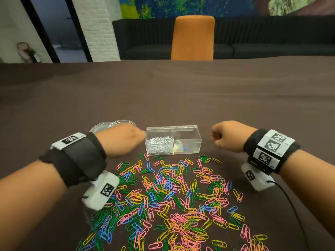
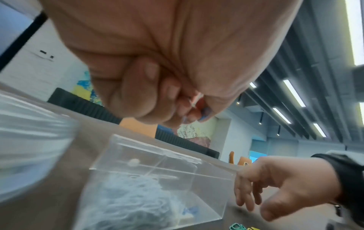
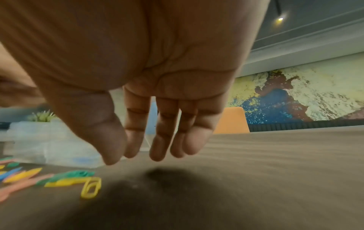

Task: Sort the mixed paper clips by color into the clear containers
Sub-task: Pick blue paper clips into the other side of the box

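A heap of pink, yellow, green and blue paper clips (image 1: 172,196) lies on the brown tablecloth in front of me. Behind it stands a clear two-compartment box (image 1: 172,127). Its left half holds silver clips (image 1: 159,145); its right half holds a few blue clips (image 1: 181,146) and something pale yellow. My left hand (image 1: 126,138) hovers at the box's left end, curled in a fist. In the left wrist view its fingers (image 2: 138,93) pinch blue clips (image 2: 204,114). My right hand (image 1: 224,136) hangs right of the box, and its fingers (image 3: 157,140) are relaxed and hold nothing.
Two round clear dishes (image 1: 101,126) sit behind my left hand. An orange chair (image 1: 193,37) stands at the table's far edge, with a dark sofa behind it. A black cable (image 1: 290,205) trails from my right wrist over the cloth (image 1: 181,91).
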`<state>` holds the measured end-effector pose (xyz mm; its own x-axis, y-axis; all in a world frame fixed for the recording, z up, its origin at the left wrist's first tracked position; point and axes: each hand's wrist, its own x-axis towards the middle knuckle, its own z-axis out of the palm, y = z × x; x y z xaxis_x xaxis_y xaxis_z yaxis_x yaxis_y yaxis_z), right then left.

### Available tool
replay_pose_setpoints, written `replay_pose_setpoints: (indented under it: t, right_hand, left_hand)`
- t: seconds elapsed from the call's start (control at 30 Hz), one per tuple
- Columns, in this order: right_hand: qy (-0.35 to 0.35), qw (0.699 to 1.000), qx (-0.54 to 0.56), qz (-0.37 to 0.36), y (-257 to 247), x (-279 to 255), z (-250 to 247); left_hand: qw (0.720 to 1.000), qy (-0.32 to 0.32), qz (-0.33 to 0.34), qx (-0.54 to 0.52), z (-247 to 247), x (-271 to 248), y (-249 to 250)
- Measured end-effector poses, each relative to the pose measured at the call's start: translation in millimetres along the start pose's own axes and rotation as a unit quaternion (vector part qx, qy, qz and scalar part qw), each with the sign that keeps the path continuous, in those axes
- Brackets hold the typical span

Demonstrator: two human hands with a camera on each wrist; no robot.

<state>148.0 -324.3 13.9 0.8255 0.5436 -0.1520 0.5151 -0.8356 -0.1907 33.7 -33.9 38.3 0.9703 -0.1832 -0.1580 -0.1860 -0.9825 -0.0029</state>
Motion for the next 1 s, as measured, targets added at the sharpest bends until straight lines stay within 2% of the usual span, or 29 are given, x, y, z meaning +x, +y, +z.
replay_pose_setpoints:
  t: [0.03,0.1,0.17,0.33,0.5,0.6,0.77,0.83,0.93,1.0]
  right_hand:
    - [-0.027,0.999,-0.02,-0.001,6,-6,4]
    - [-0.053,0.998,-0.034,-0.014,13,-18,11]
    - [-0.067,0.997,-0.017,-0.031,16,-25,17]
    - [-0.088,0.995,0.016,-0.041,13,-39,21]
    - [-0.179,0.983,0.028,-0.028,12,-64,27]
    - [-0.175,0.984,0.031,-0.025,19,-66,27]
    - [-0.174,0.983,0.046,-0.038,19,-61,30]
    - [-0.171,0.983,0.045,-0.048,17,-62,33]
    - [-0.145,0.988,0.027,-0.052,12,-66,35]
    - [-0.11,0.992,0.041,-0.051,7,-70,36]
  left_hand:
    - [1.0,0.009,0.017,-0.016,-1,13,12]
    - [0.996,0.06,0.005,-0.061,-3,45,34]
    - [0.991,0.059,-0.03,-0.117,0,75,52]
    - [0.991,0.044,0.004,-0.128,7,113,77]
    - [0.994,0.043,0.047,-0.085,12,110,81]
    - [0.994,0.062,0.052,-0.078,13,104,78]
    - [0.978,0.172,0.094,-0.072,14,71,83]
    - [0.983,0.135,0.107,-0.061,21,57,86]
    - [0.995,0.01,0.095,0.019,34,50,89]
    - [0.995,-0.025,0.081,0.057,40,53,90]
